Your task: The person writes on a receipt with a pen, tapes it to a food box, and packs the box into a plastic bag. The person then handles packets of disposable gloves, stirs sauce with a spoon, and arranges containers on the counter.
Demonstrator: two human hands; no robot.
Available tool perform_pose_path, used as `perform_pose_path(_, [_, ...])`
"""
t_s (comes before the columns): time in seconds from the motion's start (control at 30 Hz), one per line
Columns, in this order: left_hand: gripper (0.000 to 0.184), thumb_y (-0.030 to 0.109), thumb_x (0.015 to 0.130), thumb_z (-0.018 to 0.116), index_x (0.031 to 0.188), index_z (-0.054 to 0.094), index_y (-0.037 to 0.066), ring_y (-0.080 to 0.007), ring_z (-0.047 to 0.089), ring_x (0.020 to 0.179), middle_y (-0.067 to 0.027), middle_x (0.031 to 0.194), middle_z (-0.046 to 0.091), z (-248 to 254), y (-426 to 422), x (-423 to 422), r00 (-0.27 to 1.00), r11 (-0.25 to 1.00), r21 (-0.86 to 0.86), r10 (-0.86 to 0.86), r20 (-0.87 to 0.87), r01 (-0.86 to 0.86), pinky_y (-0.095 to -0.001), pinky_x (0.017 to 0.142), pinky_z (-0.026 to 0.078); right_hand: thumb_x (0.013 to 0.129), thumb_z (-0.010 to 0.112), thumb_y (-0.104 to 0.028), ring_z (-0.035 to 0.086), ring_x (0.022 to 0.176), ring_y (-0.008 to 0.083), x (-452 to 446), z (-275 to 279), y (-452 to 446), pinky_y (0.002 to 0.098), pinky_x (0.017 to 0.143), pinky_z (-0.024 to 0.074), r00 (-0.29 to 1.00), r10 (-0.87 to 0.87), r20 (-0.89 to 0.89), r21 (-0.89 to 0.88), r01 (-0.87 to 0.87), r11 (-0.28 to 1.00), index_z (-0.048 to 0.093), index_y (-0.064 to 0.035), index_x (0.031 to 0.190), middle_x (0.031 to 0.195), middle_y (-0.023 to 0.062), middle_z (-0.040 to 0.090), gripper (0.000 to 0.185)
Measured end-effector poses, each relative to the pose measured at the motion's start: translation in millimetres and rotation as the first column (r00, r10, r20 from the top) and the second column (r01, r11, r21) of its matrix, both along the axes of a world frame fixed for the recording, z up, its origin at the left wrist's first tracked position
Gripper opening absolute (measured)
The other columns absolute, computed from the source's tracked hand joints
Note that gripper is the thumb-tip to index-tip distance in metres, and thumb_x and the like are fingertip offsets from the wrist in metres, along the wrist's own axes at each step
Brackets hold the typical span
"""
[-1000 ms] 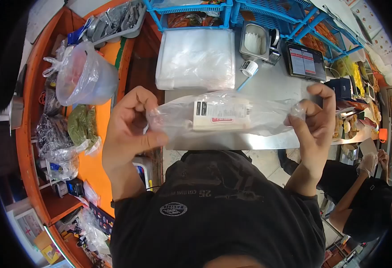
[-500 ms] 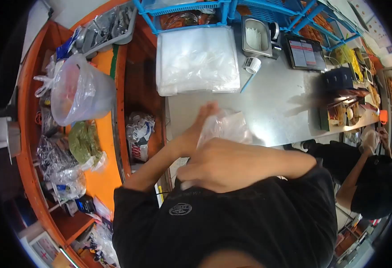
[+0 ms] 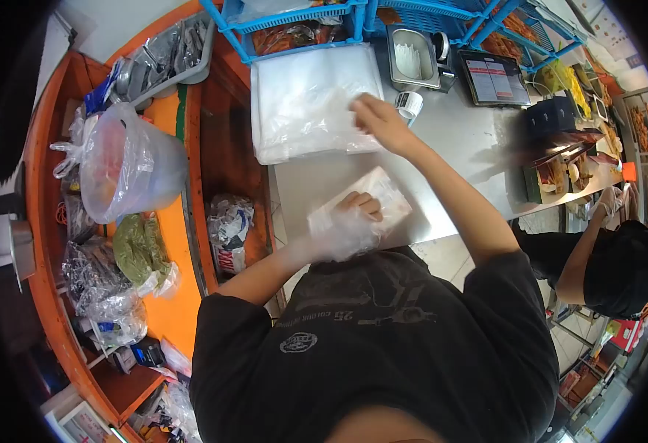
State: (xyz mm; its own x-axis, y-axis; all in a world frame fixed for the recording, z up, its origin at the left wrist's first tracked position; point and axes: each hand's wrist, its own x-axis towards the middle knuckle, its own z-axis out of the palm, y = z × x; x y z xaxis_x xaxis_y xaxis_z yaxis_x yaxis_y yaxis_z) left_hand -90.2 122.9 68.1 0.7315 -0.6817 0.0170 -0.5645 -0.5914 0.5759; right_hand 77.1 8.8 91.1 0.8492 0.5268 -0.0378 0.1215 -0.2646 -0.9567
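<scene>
My left hand [image 3: 359,210] is over the near part of a whitish packet or box [image 3: 388,193] with faint pinkish marks, lying on the metal table. Its fingers are curled, and crumpled clear plastic [image 3: 346,240] covers the back of the hand and the wrist. Whether it grips the packet or only rests on it, I cannot tell. Further out, my right hand [image 3: 381,124] hovers at the right part of a stack of clear plastic bags [image 3: 294,111], its fingers bent inward and slightly blurred. What they hold, if anything, is hidden.
Behind stand blue crates [image 3: 298,22], a metal container [image 3: 412,59], a white roll [image 3: 409,105] and a tablet [image 3: 495,80]. At left, a plastic-lined bucket [image 3: 136,166] and green bag [image 3: 139,251] sit on an orange counter [image 3: 176,310]. A co-worker's arm [image 3: 586,247] is at right.
My right hand has moved from near my chest out to the bag stack. My left hand has come closer to my body, onto the packet, with the clear plastic now bunched around it.
</scene>
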Motion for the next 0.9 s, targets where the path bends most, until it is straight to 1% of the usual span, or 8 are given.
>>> perform_pose_path(0.07, [0.025, 0.031, 0.084, 0.056, 0.080, 0.058, 0.006, -0.0238, 0.056, 0.087, -0.0059, 0.088, 0.059, -34.8, 14.2, 9.5, 0.980, 0.961, -0.214, 0.154, -0.123, -0.178, -0.0375, 0.075, 0.043, 0.092, 0.052, -0.021, 0.057, 0.068, 0.0180, -15.5, -1.9, -42.7, 0.0322, 0.064, 0.0457, 0.974, -0.132, 0.183, 0.013, 0.132, 0.991, 0.055, 0.0016, 0.097, 0.077, 0.0133, 0.057, 0.023])
perform_pose_path(0.17, [0.052, 0.049, 0.095, 0.039, 0.087, 0.063, 0.003, -0.0206, 0.058, 0.088, -0.0077, 0.092, 0.062, 32.9, 31.5, 40.9, 0.690, 0.827, 0.231, 0.556, -0.463, -0.512, -0.0368, 0.077, 0.044, 0.080, 0.064, -0.010, 0.057, 0.093, 0.0258, -61.7, -34.4, -88.7, 0.0360, 0.077, 0.0459, 0.927, -0.028, 0.373, -0.109, 0.074, 0.991, 0.048, -0.0009, 0.116, 0.105, 0.0166, 0.056, 0.040])
perform_pose_path(0.23, [0.068, 0.059, 0.095, 0.023, 0.101, 0.061, 0.003, -0.0199, 0.056, 0.090, -0.0098, 0.094, 0.061, -22.3, 32.4, 36.9, 0.495, 0.558, -0.134, 0.569, -0.657, -0.819, -0.0345, 0.086, 0.041, 0.072, 0.070, -0.012, 0.046, 0.117, 0.0336, -85.4, 3.8, -73.6, 0.0413, 0.096, 0.0395, 0.783, 0.118, 0.611, -0.094, -0.077, 0.993, 0.037, -0.0020, 0.129, 0.127, 0.0203, 0.045, 0.066])
perform_pose_path(0.37, [0.066, 0.059, 0.095, 0.024, 0.101, 0.061, 0.004, -0.0137, 0.054, 0.093, -0.0082, 0.094, 0.060, 115.7, 23.9, 51.8, 0.281, 0.350, 0.010, 0.767, -0.576, -0.937, -0.0305, 0.088, 0.041, 0.076, 0.071, -0.024, 0.040, 0.124, 0.0329, -98.3, -1.4, -17.0, 0.0435, 0.104, 0.0336, 0.772, -0.149, 0.618, 0.208, 0.022, 0.978, 0.027, -0.0067, 0.140, 0.133, 0.0201, 0.042, 0.080])
perform_pose_path(0.47, [0.055, 0.053, 0.096, 0.033, 0.089, 0.061, 0.006, -0.0161, 0.056, 0.080, -0.0072, 0.082, 0.059, 158.1, 19.0, 49.9, 0.404, 0.368, -0.177, 0.746, -0.530, -0.913, -0.0322, 0.079, 0.044, 0.079, 0.068, -0.029, 0.047, 0.116, 0.0261, -116.7, 13.9, 7.6, 0.0400, 0.097, 0.0388, 0.877, -0.056, 0.477, -0.044, 0.088, 0.995, 0.036, -0.0074, 0.134, 0.125, 0.0167, 0.048, 0.067])
perform_pose_path(0.57, [0.029, 0.035, 0.086, 0.052, 0.077, 0.058, 0.009, -0.0200, 0.054, 0.068, -0.0043, 0.070, 0.054, 178.6, 30.9, 45.8, 0.852, 0.831, 0.212, 0.466, 0.237, -0.513, -0.0354, 0.068, 0.043, 0.081, 0.066, -0.028, 0.051, 0.106, 0.0232, -126.6, 0.4, 9.3, 0.0367, 0.088, 0.0416, 0.944, 0.048, 0.327, -0.065, -0.028, 0.997, 0.043, -0.0072, 0.125, 0.114, 0.0142, 0.052, 0.054])
perform_pose_path(0.67, [0.011, 0.017, 0.074, 0.065, 0.069, 0.057, 0.012, -0.0173, 0.052, 0.064, -0.0009, 0.065, 0.049, 157.9, 39.1, 46.8, 0.720, 0.976, 0.024, 0.143, 0.679, -0.218, -0.0350, 0.058, 0.041, 0.082, 0.064, -0.027, 0.055, 0.096, 0.0202, -115.2, -26.6, -2.6, 0.0333, 0.079, 0.0443, 0.969, 0.245, 0.019, -0.030, -0.245, 0.969, 0.050, -0.0070, 0.115, 0.102, 0.0117, 0.056, 0.041])
perform_pose_path(0.9, [0.006, 0.017, 0.076, 0.064, 0.077, 0.064, 0.011, -0.0228, 0.053, 0.067, -0.0022, 0.070, 0.054, 19.2, 56.8, -6.2, 0.863, 0.873, -0.065, 0.488, 0.131, -0.484, -0.0356, 0.058, 0.044, 0.080, 0.059, -0.019, 0.054, 0.055, 0.0060, 16.8, -38.3, -90.2, 0.0213, 0.044, 0.0383, 0.774, 0.291, -0.562, 0.147, -0.252, 0.956, 0.063, -0.0098, 0.096, 0.071, -0.0013, 0.061, 0.019])
